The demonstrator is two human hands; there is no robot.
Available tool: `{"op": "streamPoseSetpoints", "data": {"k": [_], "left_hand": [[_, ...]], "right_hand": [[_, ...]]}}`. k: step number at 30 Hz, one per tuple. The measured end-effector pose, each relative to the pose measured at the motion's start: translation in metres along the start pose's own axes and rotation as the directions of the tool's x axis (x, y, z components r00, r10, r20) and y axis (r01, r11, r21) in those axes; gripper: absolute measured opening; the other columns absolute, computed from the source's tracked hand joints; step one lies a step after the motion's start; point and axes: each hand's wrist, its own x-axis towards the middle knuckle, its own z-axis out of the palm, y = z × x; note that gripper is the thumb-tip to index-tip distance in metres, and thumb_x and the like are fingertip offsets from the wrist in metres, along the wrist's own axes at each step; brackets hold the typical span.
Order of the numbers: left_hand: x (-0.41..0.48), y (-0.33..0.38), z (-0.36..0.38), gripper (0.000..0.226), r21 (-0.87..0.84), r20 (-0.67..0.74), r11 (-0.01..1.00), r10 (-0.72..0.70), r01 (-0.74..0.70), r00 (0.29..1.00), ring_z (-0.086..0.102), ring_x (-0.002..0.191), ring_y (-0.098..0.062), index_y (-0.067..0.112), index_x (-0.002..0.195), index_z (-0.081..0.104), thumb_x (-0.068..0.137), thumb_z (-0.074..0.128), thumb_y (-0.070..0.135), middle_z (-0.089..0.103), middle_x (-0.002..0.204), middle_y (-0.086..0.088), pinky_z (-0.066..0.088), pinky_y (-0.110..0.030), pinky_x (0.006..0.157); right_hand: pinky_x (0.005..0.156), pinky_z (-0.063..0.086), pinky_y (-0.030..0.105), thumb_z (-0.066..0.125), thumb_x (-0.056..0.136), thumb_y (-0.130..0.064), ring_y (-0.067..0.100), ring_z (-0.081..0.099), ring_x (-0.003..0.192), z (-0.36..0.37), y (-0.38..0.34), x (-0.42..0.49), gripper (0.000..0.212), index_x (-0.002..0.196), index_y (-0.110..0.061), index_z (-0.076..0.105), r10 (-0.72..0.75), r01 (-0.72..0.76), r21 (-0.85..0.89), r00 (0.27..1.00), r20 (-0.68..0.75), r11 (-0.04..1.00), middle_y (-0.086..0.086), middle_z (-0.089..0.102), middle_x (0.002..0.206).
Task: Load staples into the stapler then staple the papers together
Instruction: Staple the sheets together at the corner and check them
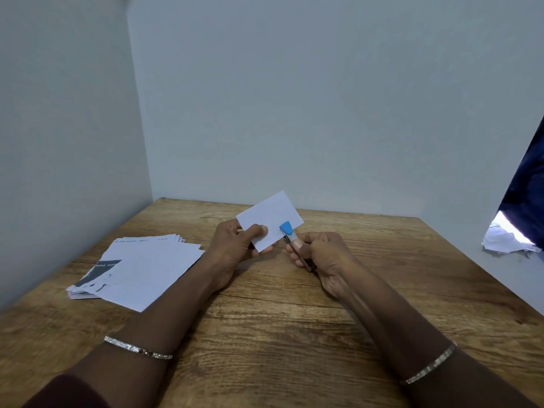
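My left hand [235,245] pinches a small white set of papers [272,217] by its lower left corner and holds it above the wooden table [279,319]. My right hand [319,254] grips a small stapler [290,234] with a blue top and dark metal body. The stapler's blue nose lies over the lower right edge of the papers. Whether its jaws are pressed together is hidden by my fingers. No loose staples are visible.
A fanned pile of white sheets [141,269], some with dark print, lies on the left of the table. Walls close off the left and back. At the right edge hang a dark blue cloth [527,184] and crumpled white paper [506,240].
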Motion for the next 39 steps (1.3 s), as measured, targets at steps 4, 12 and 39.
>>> {"op": "streamPoseSetpoints", "data": {"k": [4,12,39], "left_hand": [[0.001,0.000,0.000,0.016,-0.021,-0.028,1.000,-0.019,0.018,0.999,0.077,0.085,-0.031,0.008,0.101,0.068,0.087,0.071,0.001,0.079,0.091,-0.011,0.061,-0.030,0.063],[0.003,0.000,-0.005,0.034,-0.078,-0.056,0.996,0.050,-0.054,0.997,0.077,0.083,-0.035,0.003,0.118,0.064,0.084,0.071,-0.002,0.078,0.099,-0.014,0.061,-0.030,0.065],[0.000,0.000,-0.006,0.039,0.048,-0.030,0.996,0.082,-0.080,0.996,0.076,0.077,-0.028,0.001,0.122,0.064,0.085,0.076,0.005,0.078,0.094,-0.016,0.060,-0.029,0.065]], "right_hand": [[0.079,0.056,0.031,0.066,0.093,0.000,0.022,0.065,0.079,-0.006,0.002,0.002,0.013,0.102,0.006,0.073,-0.018,0.017,0.015,0.997,0.073,1.000,0.018,0.073,0.087],[0.057,0.044,0.023,0.075,0.080,-0.038,0.000,0.064,0.068,-0.001,0.007,-0.006,0.036,0.114,-0.032,0.067,-0.589,0.402,-0.648,0.803,-0.091,0.647,-0.012,0.068,0.068],[0.083,0.045,0.039,0.071,0.083,-0.021,0.021,0.060,0.097,-0.001,-0.005,-0.014,0.033,0.115,-0.020,0.061,-0.803,0.485,-0.868,0.557,0.213,0.105,-0.001,0.065,0.106]]}}
